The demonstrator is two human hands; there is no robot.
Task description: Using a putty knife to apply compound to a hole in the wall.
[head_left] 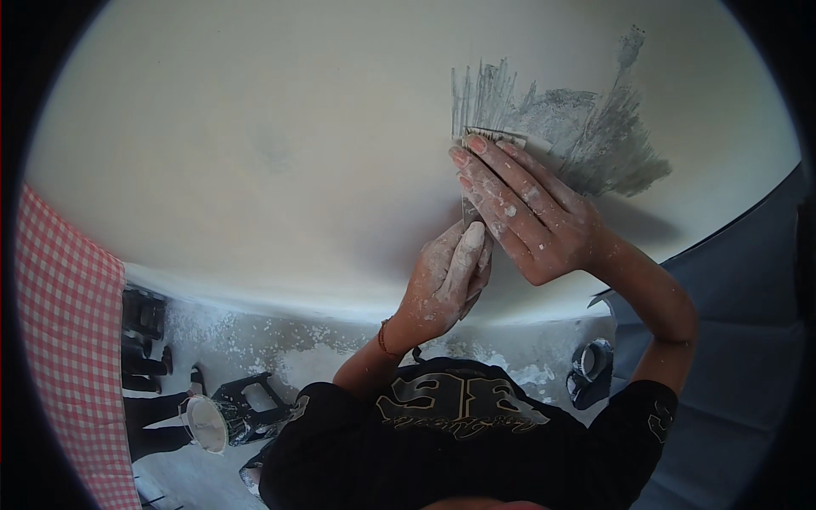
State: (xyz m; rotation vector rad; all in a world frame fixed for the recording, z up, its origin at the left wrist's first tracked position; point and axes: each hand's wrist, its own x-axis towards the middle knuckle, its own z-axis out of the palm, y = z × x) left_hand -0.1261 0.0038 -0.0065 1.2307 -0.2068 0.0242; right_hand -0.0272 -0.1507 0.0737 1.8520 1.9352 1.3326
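My left hand (446, 276), dusted with white, is closed with its thumb laid along a thin flat scraper (468, 211). Most of that tool is hidden under my hands. My right hand (535, 208) lies flat with its fingers stretched out, pressing over the upper part of the tool. By its fingertips a pale, dark-streaked edge (501, 135) shows; I cannot make out whether it belongs to the scraper. Both hands are up against a smooth off-white wall (255, 127). A rough grey smeared patch (595, 127) spreads on the wall just above and right of my fingers.
At left hangs a red-and-white checked cloth (68, 340), at right a dark grey sheet (731, 340). Behind lies a floor (314, 361) with white splatter. A white bucket (206, 425) is beside a black stool (251, 404), near a person's legs (153, 412). Another bucket (591, 361) stands right.
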